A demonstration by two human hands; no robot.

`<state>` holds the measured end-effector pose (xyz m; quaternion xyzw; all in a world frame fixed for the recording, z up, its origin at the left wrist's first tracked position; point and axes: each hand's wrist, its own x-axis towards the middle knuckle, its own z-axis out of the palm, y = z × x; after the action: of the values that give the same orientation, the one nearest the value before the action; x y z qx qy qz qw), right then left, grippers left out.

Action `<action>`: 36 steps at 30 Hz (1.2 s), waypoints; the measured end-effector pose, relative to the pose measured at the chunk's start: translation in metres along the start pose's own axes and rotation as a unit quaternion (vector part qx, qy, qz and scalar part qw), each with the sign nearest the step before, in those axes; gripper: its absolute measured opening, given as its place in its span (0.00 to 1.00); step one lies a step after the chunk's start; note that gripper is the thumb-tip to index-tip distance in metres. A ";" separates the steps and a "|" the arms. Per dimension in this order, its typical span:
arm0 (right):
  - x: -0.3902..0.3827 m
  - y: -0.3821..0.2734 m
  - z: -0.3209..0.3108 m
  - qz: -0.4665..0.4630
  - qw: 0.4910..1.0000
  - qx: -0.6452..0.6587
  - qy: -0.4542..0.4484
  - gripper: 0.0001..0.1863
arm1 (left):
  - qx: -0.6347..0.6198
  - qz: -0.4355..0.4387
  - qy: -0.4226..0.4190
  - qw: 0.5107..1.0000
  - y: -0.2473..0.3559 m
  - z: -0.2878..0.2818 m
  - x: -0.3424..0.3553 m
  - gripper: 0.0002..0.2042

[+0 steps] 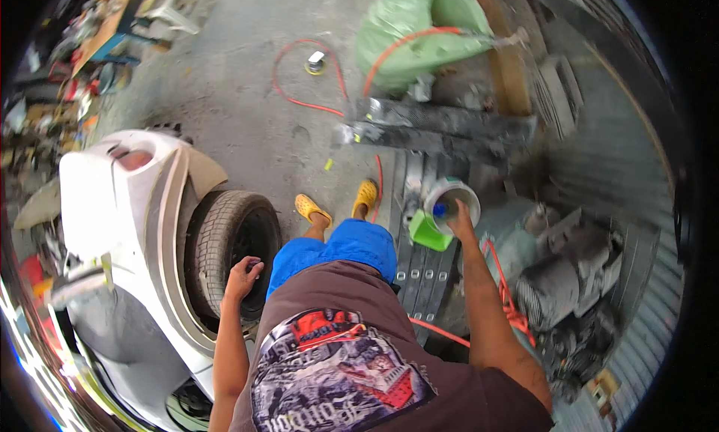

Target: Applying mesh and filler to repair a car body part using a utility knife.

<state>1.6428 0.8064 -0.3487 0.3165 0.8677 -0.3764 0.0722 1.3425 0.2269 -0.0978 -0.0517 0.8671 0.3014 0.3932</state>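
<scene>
- Workshop, grey concrete floor (225, 80), cluttered shelving far left, corrugated metal wall (650, 301) far right.
- White car body (86, 200) on person's left, dark tire (213, 248) showing at its wheel opening.
- Right hand (462, 221) at mouth of a pale bucket (449, 184), fingers over or inside the rim; can't tell if they're clamped on the rim or on something inside.
- Bucket sits right of the person's legs, opening toward camera; small blue object (440, 209) inside, shape unclear.
- Bright green plastic container (429, 233) just beside bucket, below it in view.
- Long dark panel (423, 275) with rows of small light squares runs under/alongside these.
- Left hand (241, 278) in front of tire, fingers bent; dark spot at fingertips, can't tell if held item, or whether fingers meet.
- Ahead: black bumper-like pieces (449, 119), light green sack (389, 43) behind them.
- Orange hose (322, 108) loops on floor; small roll (315, 67) near the loop.
- Person standing, blue shorts (337, 245), brown printed shirt (344, 282), yellow clogs (308, 206).
- Grey and black parts heap (558, 282) right of right forearm.
</scene>
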 end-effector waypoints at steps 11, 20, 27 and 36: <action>-0.003 -0.148 -0.039 0.061 0.951 0.169 -0.253 0.14 | 0.086 -0.034 -0.061 0.994 -0.098 0.008 0.022 0.20; 0.151 -0.354 -0.006 -0.047 0.954 0.018 -0.294 0.18 | 0.016 0.007 0.054 0.998 -0.128 -0.047 0.135 0.13; 0.268 -0.492 0.049 -0.188 0.945 -0.122 -0.237 0.16 | -0.043 0.071 0.133 0.988 -0.101 -0.178 0.291 0.10; 0.328 -0.672 0.125 -0.189 0.953 0.196 -0.130 0.23 | -0.064 0.098 -0.113 0.987 -0.010 -0.467 0.508 0.09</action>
<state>0.9645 0.5346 -0.1482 0.1033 0.8039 -0.5837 0.0485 0.6930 0.0307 -0.2272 0.0428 0.7968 0.3975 0.4531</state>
